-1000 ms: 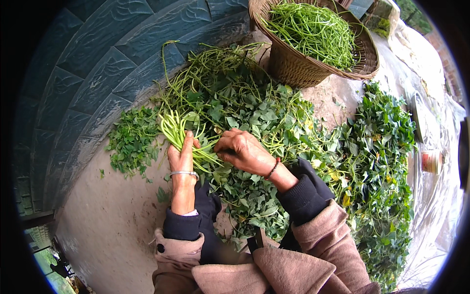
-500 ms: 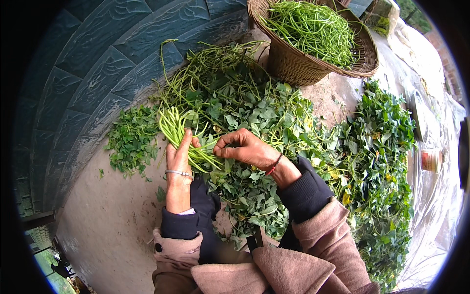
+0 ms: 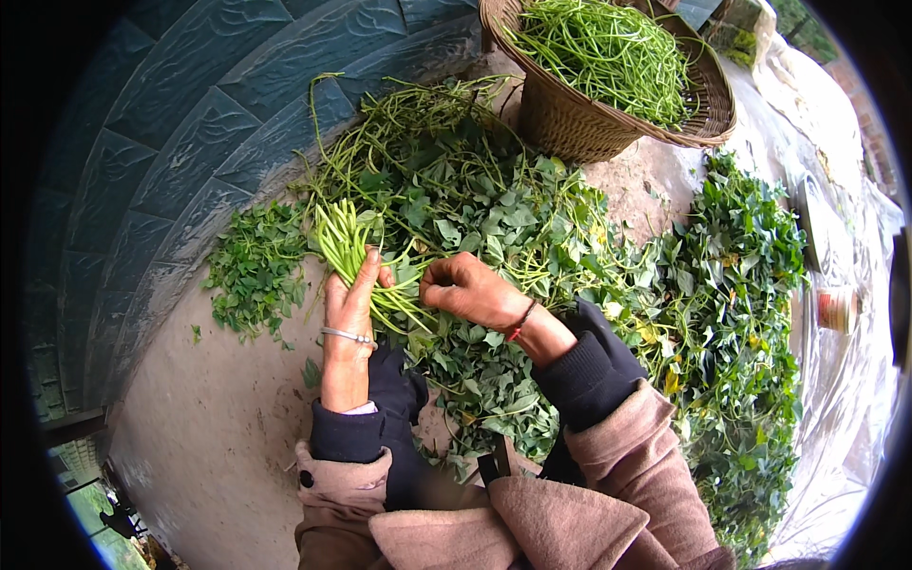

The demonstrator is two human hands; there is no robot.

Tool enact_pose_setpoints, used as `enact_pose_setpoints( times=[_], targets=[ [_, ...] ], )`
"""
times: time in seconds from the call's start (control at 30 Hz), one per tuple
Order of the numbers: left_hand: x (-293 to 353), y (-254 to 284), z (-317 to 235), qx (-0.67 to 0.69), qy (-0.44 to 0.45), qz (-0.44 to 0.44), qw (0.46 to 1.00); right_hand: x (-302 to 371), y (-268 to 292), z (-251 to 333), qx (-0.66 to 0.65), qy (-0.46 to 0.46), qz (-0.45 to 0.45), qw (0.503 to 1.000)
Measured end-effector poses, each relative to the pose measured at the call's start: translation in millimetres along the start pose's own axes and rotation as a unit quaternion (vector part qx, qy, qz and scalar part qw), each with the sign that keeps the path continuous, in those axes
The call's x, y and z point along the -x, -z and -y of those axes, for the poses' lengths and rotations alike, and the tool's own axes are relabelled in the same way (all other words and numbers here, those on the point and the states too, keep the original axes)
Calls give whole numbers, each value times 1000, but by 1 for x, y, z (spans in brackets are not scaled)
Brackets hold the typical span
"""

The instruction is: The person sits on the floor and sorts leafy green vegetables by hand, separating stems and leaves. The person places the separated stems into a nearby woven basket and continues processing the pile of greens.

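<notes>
Left hand (image 3: 351, 299) closed round a bundle of bare green stems (image 3: 339, 231), held above the edge of the main leafy vine heap (image 3: 503, 214). Right hand (image 3: 480, 293) at the bundle's lower ends, thumb and fingers curled; contact hidden, cannot tell whether a stem is pinched. Work looks well along but unfinished: wicker basket (image 3: 575, 123) at the far side carries a high mound of leafless stems (image 3: 608, 62), and the bundle in hand seems mostly stripped. Plenty of leafy growth left in the heap, stems and leaves tangled together. Small leaf pile (image 3: 249, 271) to the left, by the blue tiled wall (image 3: 204, 109); broad leafy band (image 3: 736, 294) to the right, beside clear plastic sheeting (image 3: 841, 427) and a small tub (image 3: 836, 311). In the way: the heap, lying between hands and basket.
</notes>
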State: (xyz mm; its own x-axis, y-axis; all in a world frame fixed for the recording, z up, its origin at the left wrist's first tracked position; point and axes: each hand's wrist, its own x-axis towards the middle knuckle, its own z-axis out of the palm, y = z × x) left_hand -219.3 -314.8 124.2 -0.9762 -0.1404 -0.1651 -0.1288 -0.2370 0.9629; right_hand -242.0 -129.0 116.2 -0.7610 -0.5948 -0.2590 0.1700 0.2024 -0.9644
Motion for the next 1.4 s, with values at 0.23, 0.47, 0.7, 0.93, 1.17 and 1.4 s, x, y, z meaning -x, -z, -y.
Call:
enact_pose_setpoints(
  times=[0.23,0.47,0.7,0.93,1.17,1.4],
  targets=[
    [-7,16,6,51,3,-18,999,-6,4,-15,-112,56,-138,982],
    [-10,17,6,110,21,-33,993,2,0,-4,-28,102,74,992],
    [-9,14,11,151,50,-63,985,-2,-5,-9,197,130,-72,969],
    [-16,35,23,218,86,-143,962,0,3,12,394,158,-483,766],
    [-18,42,31,246,141,-166,945,7,-9,17,327,325,-201,864],
    [-14,34,27,278,184,-132,934,3,-29,0,377,281,-178,864]
  ],
)
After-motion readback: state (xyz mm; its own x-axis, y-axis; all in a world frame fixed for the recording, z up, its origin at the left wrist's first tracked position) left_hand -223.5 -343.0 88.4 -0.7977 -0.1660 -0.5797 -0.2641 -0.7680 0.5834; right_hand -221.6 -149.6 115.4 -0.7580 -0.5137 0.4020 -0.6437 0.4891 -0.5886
